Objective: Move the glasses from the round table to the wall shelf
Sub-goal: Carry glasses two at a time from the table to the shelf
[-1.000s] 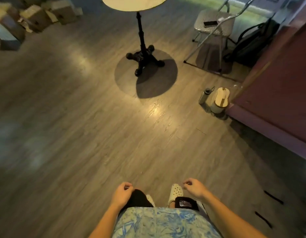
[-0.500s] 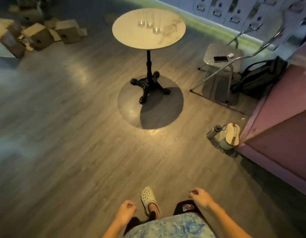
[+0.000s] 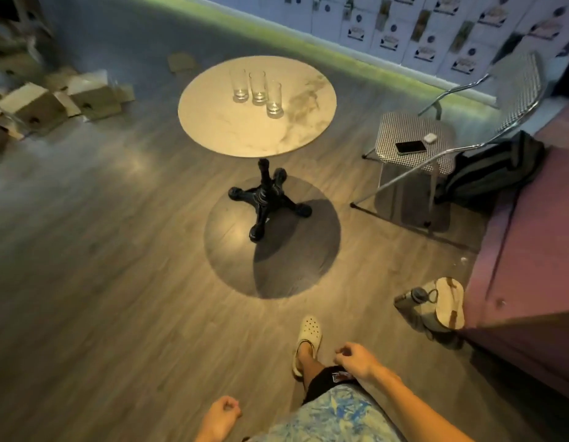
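Note:
Three clear empty glasses stand in a row on the round marble-topped table [image 3: 213,122]: a left glass [image 3: 239,84], a middle glass [image 3: 257,88] and a right glass [image 3: 274,98]. The table rests on a black pedestal base [image 3: 266,202], well ahead of me. My left hand [image 3: 220,419] hangs low at the bottom of the view, fingers curled into a loose fist, holding nothing. My right hand [image 3: 356,360] swings beside my thigh, fingers loosely curled and empty. No wall shelf is in view.
A metal chair [image 3: 414,138] with a phone [image 3: 410,147] on its seat stands right of the table, a dark backpack [image 3: 490,170] beside it. A maroon counter [image 3: 532,250] runs along the right. A bottle [image 3: 414,301] and bag sit at its foot. Cardboard boxes [image 3: 37,106] clutter the far left.
The view has tilted up and moved closer: the tabletop and glasses have come fully into sight and grown larger. My hands stay low and empty, swinging as I step forward.

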